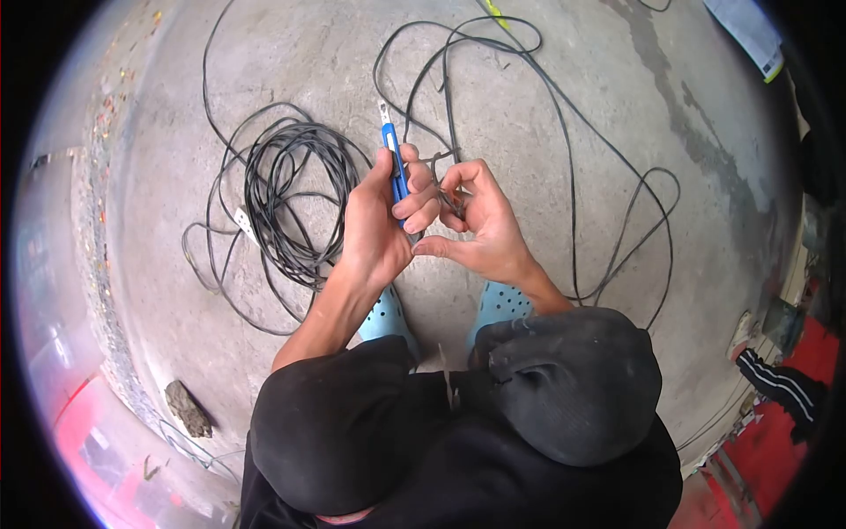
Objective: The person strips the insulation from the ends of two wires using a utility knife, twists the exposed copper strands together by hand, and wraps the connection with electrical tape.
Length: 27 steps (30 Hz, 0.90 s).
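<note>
My left hand (pixel 374 216) is closed around a blue utility knife (pixel 389 139), whose silver end points away from me. The lower end of the knife is mostly hidden by my fingers. Close beside it, my right hand (pixel 485 220) pinches the end of a black cable (pixel 449 123); a bit of orange or brown shows between the fingers. My right thumb reaches toward the base of my left hand. From my fingers the cable runs forward into loose loops on the floor.
On the concrete floor (pixel 352 62), a coil of black cable (pixel 295 198) lies to the left, with a white plug or socket piece (pixel 246 225) beside it. A stone (pixel 188 408) lies lower left. My light-blue clogs (pixel 500 302) are below my hands. Paper (pixel 747 33) lies upper right.
</note>
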Motion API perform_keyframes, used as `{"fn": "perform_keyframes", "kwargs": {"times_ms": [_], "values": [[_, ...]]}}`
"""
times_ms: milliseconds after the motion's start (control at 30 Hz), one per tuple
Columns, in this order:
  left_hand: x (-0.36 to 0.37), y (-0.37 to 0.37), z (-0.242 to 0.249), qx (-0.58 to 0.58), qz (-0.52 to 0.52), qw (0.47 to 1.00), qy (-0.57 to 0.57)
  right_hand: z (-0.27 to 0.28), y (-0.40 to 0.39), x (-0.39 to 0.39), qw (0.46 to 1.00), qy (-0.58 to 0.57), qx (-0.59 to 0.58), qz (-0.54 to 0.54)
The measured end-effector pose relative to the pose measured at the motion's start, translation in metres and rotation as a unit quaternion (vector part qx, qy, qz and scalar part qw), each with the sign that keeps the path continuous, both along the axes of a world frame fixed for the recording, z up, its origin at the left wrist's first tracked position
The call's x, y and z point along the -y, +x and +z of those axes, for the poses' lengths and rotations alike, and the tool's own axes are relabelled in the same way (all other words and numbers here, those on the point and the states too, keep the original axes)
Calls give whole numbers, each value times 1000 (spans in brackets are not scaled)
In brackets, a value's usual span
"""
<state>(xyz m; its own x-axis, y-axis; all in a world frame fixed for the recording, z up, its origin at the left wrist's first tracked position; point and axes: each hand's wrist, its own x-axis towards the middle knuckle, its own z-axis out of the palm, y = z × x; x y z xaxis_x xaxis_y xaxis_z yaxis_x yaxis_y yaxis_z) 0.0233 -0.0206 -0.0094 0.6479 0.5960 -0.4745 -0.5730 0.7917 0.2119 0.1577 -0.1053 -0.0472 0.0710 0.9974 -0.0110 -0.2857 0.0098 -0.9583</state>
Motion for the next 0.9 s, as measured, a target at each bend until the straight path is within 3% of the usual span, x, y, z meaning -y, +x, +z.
{"fn": "perform_keyframes", "kwargs": {"times_ms": [200, 500, 700, 800, 900], "values": [[4, 11, 14, -44, 45, 997, 40, 2, -4, -2, 999, 16, -29, -13], [4, 8, 9, -6, 15, 988, 154, 0, -1, 3, 997, -28, -66, -19], [2, 1, -2, 0, -2, 989, 151, 2, 5, 5, 998, -25, -47, -30], [-12, -17, -1, -113, 37, 974, 190, 13, 18, 6, 997, -36, -42, -56], [-20, -26, -13, -158, -17, 969, 188, 18, 30, 10, 994, -70, -62, -60]]}}
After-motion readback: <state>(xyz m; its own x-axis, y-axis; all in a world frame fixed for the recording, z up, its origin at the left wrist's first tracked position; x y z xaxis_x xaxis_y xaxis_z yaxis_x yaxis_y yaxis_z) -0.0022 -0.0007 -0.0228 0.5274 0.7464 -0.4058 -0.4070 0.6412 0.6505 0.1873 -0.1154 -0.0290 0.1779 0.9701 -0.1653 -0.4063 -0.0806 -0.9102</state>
